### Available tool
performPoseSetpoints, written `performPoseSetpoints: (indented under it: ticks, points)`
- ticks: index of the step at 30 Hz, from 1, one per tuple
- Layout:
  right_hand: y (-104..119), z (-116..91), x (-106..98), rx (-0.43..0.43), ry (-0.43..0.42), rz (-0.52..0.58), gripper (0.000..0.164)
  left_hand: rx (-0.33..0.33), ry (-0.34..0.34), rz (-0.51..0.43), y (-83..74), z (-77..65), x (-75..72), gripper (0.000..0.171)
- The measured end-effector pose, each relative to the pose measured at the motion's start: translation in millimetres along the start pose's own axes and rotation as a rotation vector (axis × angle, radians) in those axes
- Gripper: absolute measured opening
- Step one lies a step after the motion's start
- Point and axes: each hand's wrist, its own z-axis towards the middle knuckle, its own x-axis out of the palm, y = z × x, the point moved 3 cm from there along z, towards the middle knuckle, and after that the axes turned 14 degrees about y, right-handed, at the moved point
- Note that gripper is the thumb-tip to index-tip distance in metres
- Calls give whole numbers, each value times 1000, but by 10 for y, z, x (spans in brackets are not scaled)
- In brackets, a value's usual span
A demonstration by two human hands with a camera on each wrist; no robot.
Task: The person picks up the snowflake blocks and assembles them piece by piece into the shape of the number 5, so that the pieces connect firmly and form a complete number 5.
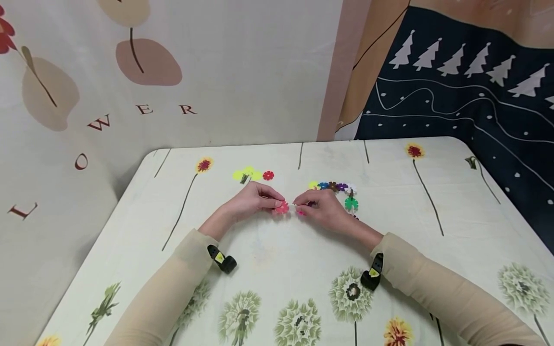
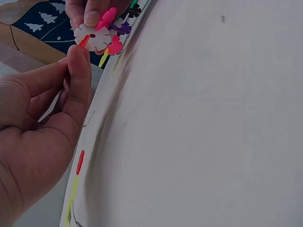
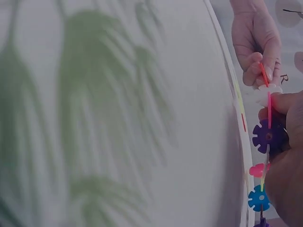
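Over the far middle of the table, my left hand (image 1: 248,201) pinches a coral-red notched plastic disc (image 1: 282,207) between thumb and fingertips. Facing it, my right hand (image 1: 325,209) grips a white notched disc (image 2: 100,42) at the end of a chain of linked discs. In the left wrist view the red disc is edge-on and overlaps the white one at a notch. Pink, purple (image 3: 263,136) and blue (image 3: 258,198) discs follow along the chain. It curves behind my right hand, past a brown disc (image 1: 332,186) to a green disc (image 1: 351,203); fingers hide part of it.
Beyond my left hand lie several yellow discs (image 1: 246,173) and a loose red disc (image 1: 268,175). A flower-print cloth covers the table (image 1: 268,269). Behind it hang a pale printed curtain (image 1: 251,72) and a dark cloth with white trees (image 1: 454,101).
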Motion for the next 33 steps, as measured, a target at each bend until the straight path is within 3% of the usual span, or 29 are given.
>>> performPoseSetpoints:
  ticks: [9, 20, 33]
  points:
    - [14, -2, 59, 24, -2, 101, 11, -21, -48, -42, 9, 10, 46, 17]
    - [-24, -17, 15, 31, 8, 58, 11, -27, -38, -92, 8, 13, 53, 20]
    - [4, 4, 46, 33, -1, -33, 23, -17, -34, -145, 7, 24, 45, 19]
